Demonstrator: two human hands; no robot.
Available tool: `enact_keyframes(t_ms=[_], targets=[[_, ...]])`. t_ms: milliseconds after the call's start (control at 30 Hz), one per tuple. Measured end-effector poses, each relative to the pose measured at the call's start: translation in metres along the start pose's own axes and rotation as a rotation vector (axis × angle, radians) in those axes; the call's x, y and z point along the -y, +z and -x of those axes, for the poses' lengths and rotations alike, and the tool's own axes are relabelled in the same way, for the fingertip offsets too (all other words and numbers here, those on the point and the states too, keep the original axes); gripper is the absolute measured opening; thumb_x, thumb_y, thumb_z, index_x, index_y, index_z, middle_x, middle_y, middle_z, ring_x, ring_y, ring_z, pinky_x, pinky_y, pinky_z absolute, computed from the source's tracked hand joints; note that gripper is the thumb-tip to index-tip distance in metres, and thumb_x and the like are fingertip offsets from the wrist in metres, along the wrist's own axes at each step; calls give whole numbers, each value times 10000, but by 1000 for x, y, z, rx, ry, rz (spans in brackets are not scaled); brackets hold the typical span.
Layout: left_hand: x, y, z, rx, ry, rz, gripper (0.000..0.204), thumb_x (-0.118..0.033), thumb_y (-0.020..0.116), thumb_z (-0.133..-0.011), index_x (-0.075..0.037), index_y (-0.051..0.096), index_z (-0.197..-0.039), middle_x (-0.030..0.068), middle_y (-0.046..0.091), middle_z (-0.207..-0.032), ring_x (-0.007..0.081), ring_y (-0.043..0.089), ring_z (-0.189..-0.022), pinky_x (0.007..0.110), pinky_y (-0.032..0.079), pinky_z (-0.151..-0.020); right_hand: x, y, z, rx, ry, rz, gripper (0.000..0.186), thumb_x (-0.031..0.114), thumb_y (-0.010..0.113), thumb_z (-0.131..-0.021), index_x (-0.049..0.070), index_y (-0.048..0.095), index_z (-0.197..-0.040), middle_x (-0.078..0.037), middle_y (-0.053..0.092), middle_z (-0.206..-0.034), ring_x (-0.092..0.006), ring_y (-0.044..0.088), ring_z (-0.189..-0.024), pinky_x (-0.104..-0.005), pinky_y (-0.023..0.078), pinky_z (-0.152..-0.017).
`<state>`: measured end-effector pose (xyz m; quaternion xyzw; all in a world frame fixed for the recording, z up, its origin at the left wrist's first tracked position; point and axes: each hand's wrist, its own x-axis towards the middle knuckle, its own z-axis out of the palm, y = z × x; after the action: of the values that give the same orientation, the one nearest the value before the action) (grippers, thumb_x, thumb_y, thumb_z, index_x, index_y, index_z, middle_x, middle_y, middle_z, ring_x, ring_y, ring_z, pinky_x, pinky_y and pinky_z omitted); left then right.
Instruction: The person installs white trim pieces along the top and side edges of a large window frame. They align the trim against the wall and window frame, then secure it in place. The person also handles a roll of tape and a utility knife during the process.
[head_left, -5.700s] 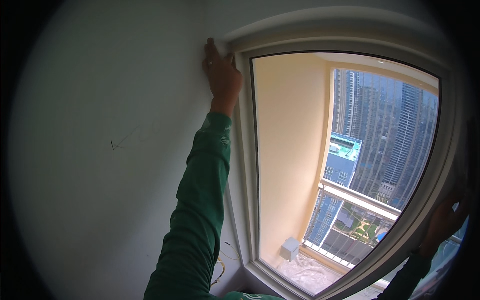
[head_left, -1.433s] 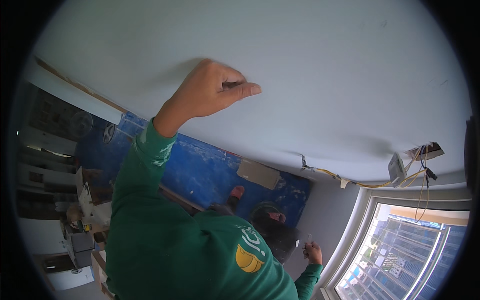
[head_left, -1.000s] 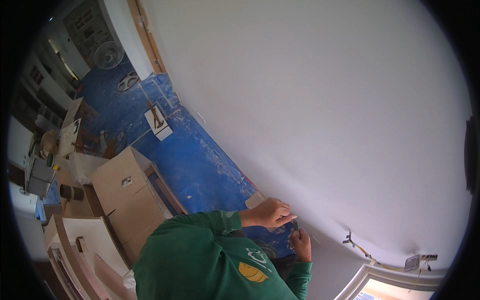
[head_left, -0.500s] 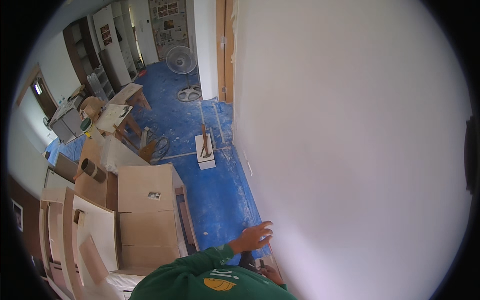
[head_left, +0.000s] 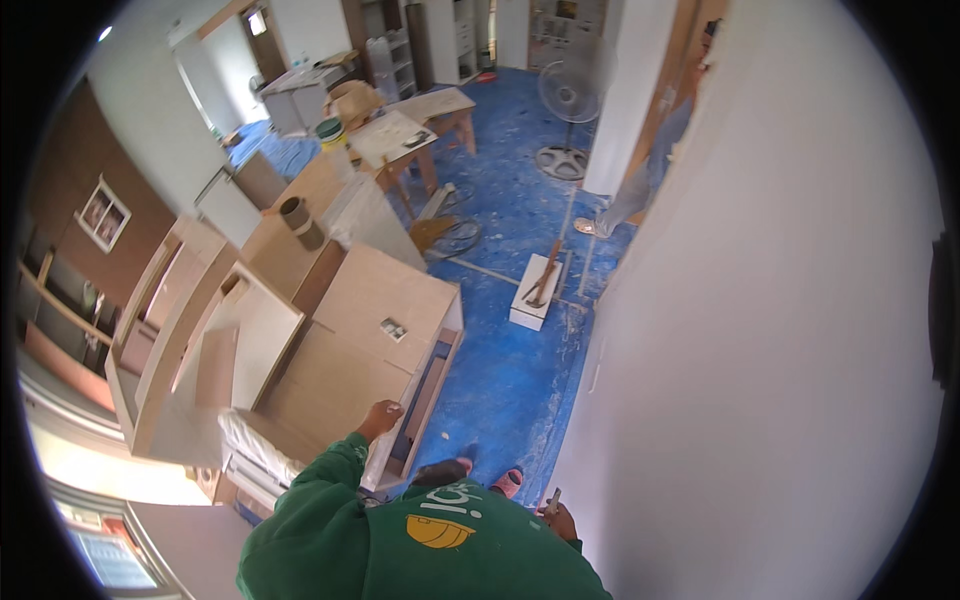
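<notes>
My left hand (head_left: 379, 419) is out at the left, its fingers curled together beside the edge of a cardboard-covered cabinet (head_left: 345, 385). A tiny pale spot shows at its fingertips, too small to name. Low at the right, close to the white wall (head_left: 760, 330), my right hand (head_left: 562, 524) grips a short, slender greyish object (head_left: 554, 499) that points upward. My sleeve hides part of that hand. Ahead on the blue floor sheet (head_left: 490, 385) lies a white box (head_left: 535, 292) with a wooden-handled hammer (head_left: 545, 280) on top.
A person's leg (head_left: 650, 170) and foot stand in the doorway ahead right. Beyond the box are a standing fan (head_left: 570, 92) and a wooden work table (head_left: 392, 138). A brown tube (head_left: 300, 222) rests on boards at the left, near an open wooden frame (head_left: 185, 300).
My left hand has moved from beside the wall to the cabinet's edge, and its fingers have curled. The view has turned left. A person has come into the doorway.
</notes>
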<state>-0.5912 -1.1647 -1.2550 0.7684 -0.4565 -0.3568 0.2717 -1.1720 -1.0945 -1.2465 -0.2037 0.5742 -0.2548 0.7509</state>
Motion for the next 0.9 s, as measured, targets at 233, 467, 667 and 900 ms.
enact_keyframes(t_ms=[233, 467, 667, 900], targets=[[-33, 25, 38, -85, -344, 395, 295, -258, 651, -939, -30, 784, -1071, 115, 763, -841, 171, 724, -713, 329, 563, -624, 117, 75, -115, 209, -44, 349, 513, 30, 634, -913, -34, 530, -1411, -149, 663, -1089, -273, 747, -890, -404, 622, -763], [-145, 54, -93, 380, 63, 197, 440, -409, 683, -996, -1, 765, -1138, 128, 774, -960, 223, 730, -912, 370, 562, -830, 267, 180, -168, 358, -101, 514, 503, 123, 703, -980, -26, 536, -1430, -125, 693, -1096, -221, 738, -897, -406, 611, -803], [-246, 82, -146, 620, -82, 632, 447, -431, 681, -1009, -12, 767, -1140, 66, 745, -893, 132, 678, -867, 318, 549, -761, 332, 247, -184, 307, -138, 485, 611, 32, 728, -947, -9, 448, -1489, -142, 699, -1110, -235, 747, -942, -370, 616, -805], [-137, 119, -183, 208, 48, 540, 388, -348, 613, -1056, -5, 706, -1210, 116, 760, -1010, 188, 750, -860, 316, 602, -671, 345, 289, -240, 499, 39, 596, 678, 27, 732, -932, -5, 397, -1522, -138, 681, -1111, -257, 738, -946, -387, 617, -822]])
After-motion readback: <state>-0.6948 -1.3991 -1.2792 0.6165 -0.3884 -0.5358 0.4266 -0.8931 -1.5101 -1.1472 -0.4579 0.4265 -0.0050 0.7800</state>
